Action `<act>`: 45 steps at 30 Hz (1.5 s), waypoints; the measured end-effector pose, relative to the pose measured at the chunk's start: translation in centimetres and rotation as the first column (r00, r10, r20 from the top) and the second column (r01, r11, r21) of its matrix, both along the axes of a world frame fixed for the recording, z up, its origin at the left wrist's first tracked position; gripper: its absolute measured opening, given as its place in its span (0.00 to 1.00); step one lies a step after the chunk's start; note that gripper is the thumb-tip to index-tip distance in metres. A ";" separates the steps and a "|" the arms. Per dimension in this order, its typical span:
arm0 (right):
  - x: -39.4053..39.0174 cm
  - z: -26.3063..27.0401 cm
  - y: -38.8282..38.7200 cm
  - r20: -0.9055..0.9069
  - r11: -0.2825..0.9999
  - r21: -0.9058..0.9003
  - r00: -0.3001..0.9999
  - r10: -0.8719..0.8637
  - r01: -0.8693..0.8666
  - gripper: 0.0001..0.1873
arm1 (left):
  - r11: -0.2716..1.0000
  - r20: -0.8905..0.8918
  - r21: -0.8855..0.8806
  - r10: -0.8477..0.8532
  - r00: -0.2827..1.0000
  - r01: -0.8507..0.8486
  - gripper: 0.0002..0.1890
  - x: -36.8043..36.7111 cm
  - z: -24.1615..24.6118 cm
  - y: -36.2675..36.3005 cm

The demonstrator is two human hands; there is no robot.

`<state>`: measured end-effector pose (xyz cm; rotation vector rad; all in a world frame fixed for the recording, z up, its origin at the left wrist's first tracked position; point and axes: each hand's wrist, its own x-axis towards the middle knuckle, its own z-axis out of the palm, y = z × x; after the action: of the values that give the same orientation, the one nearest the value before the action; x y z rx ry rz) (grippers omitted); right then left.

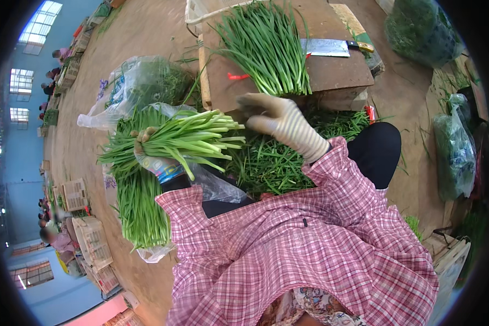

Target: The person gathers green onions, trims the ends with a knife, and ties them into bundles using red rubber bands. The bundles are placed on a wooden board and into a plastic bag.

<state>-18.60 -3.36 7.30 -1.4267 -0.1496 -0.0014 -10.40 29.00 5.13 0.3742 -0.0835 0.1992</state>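
My gloved left hand (153, 153) is closed around a bunch of leafy green stalks (187, 136), whose pale cut ends point right. Beneath it, more long green leaves (142, 203) lie in a pile over clear plastic. My right hand (275, 118), in a striped knit glove, is slightly blurred, its fingers apart and nothing between them. It hovers near the front edge of a low brown board (338, 77). On that board rest another bunch of greens (269, 49), a cleaver (330, 47) and a red tie (238, 76).
Loose cut leaves (273, 163) are heaped between my legs. A plastic bag of greens (155, 81) stands left of the board, with further bags (454, 146) at the right. A white crate (193, 12) is behind the board. Other people (61, 240) sit far left beside crates (91, 240).
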 end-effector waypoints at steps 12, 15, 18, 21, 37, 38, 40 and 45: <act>-2.3 -0.2 3.7 0.488 0.936 -0.322 0.872 0.037 0.141 0.18 | 0.774 0.614 -0.026 -0.487 0.621 0.633 0.17 0.0 1.4 -1.0; -2.4 0.6 3.3 0.513 0.929 -0.358 0.851 0.115 0.091 0.20 | 0.783 0.615 -0.033 -0.474 0.630 0.622 0.16 -0.2 1.4 -1.1; -2.5 0.8 2.5 0.337 0.993 -0.106 0.938 0.086 -0.054 0.20 | 0.776 0.643 -0.085 -0.436 0.629 0.625 0.16 -0.3 1.6 -1.5; -1.9 1.3 1.9 0.041 0.996 0.047 0.996 0.079 -0.081 0.16 | 0.774 0.646 -0.090 -0.434 0.628 0.627 0.16 -0.2 1.8 -1.4; -2.5 -5.7 -2.5 -0.320 0.136 -0.938 0.947 0.000 -0.317 0.11 | 0.857 0.622 -0.121 -0.328 0.711 0.502 0.14 -1.0 3.2 -1.2; -3.1 -6.5 -3.5 -0.246 0.102 -0.963 0.969 0.027 -0.248 0.11 | 0.858 0.633 -0.108 -0.330 0.700 0.502 0.14 -0.8 3.5 -0.7; -3.0 -6.0 -3.2 0.008 0.330 -0.944 0.996 0.090 -0.023 0.10 | 0.862 0.657 -0.142 -0.286 0.698 0.487 0.13 -1.1 3.9 -1.0; -0.9 -0.3 2.5 -0.051 0.982 -0.126 0.989 0.136 -0.141 0.16 | 0.869 0.557 -0.107 -0.351 0.753 0.484 0.14 -1.1 3.8 -2.1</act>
<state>-19.55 -0.89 7.03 -1.5416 -0.2167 0.1554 -11.53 26.93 8.90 0.0328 -0.6771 -0.1480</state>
